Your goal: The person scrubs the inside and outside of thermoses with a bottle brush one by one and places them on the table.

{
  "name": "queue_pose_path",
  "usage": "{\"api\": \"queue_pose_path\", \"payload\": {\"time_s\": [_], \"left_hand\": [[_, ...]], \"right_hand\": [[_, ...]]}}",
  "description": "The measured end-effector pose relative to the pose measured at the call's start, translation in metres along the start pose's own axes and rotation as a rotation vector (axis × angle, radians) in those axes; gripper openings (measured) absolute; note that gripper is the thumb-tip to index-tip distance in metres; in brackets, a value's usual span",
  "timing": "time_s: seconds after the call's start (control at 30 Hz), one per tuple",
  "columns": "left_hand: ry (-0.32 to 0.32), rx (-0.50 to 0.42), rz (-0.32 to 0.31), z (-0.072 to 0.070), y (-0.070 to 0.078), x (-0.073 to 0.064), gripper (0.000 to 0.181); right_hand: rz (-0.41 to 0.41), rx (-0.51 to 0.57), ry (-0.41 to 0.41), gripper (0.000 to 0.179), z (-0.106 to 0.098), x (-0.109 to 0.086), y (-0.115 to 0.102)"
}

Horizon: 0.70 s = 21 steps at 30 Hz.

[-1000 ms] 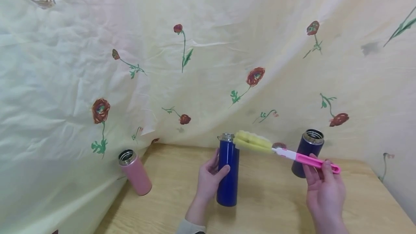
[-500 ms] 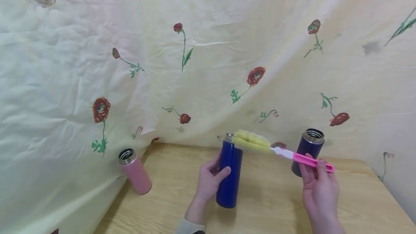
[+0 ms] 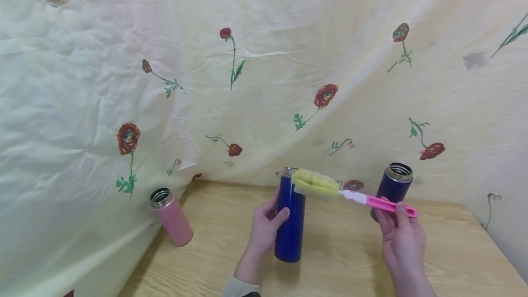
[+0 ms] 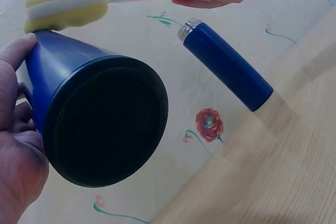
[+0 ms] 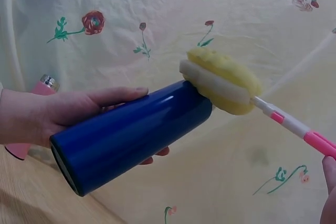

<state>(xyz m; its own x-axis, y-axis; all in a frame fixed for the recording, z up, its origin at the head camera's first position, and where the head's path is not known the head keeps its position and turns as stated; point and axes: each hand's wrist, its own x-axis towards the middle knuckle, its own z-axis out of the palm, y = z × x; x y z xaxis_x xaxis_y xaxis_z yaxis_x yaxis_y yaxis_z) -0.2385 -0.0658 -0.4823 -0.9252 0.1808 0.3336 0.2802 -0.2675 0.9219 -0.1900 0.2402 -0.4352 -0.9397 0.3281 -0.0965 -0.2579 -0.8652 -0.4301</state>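
Above the middle of the wooden surface [image 3: 338, 251], a person's left hand [image 3: 261, 230] holds a tall, glossy blue bottle [image 3: 290, 228] by its side, lifted clear of the wood, its metal neck uppermost. That grip is wrapped round the body, thumb on the near side, which probably steadies the bottle and leaves its upper part free. The right hand [image 3: 402, 237] pinches the pink handle [image 3: 383, 204] of a brush [image 3: 354, 196] between thumb and fingers, out near the handle's end, likely to give the brush its reach. Its yellow sponge head [image 3: 315, 184] lies across the outside of the bottle, just below the neck, and seems to touch it. Two shorter bottles stand lidless, spread apart, perhaps for working room: a pink one [image 3: 175, 226] by the surface's left edge, a navy one [image 3: 393, 189] towards its far right corner, partly behind the right hand. Behind and to the left hangs wrinkled cream cloth [image 3: 264, 113] printed with red flowers and green stems.
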Motion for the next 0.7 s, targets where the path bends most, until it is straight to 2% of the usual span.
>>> {"api": "queue_pose_path", "payload": {"time_s": [0.27, 0.47, 0.7], "left_hand": [[0.036, -0.027, -0.024, -0.004, 0.005, 0.001, 0.061], [0.083, -0.063, -0.032, -0.008, 0.009, 0.002, 0.06], [0.097, -0.102, -0.019, -0.012, 0.01, 0.004, 0.062]], "right_hand": [[0.057, -0.075, -0.042, 0.008, -0.005, 0.003, 0.0], [0.088, -0.219, -0.16, 0.01, -0.01, 0.006, 0.003], [0.088, -0.368, -0.269, 0.018, -0.012, 0.008, 0.006]]}}
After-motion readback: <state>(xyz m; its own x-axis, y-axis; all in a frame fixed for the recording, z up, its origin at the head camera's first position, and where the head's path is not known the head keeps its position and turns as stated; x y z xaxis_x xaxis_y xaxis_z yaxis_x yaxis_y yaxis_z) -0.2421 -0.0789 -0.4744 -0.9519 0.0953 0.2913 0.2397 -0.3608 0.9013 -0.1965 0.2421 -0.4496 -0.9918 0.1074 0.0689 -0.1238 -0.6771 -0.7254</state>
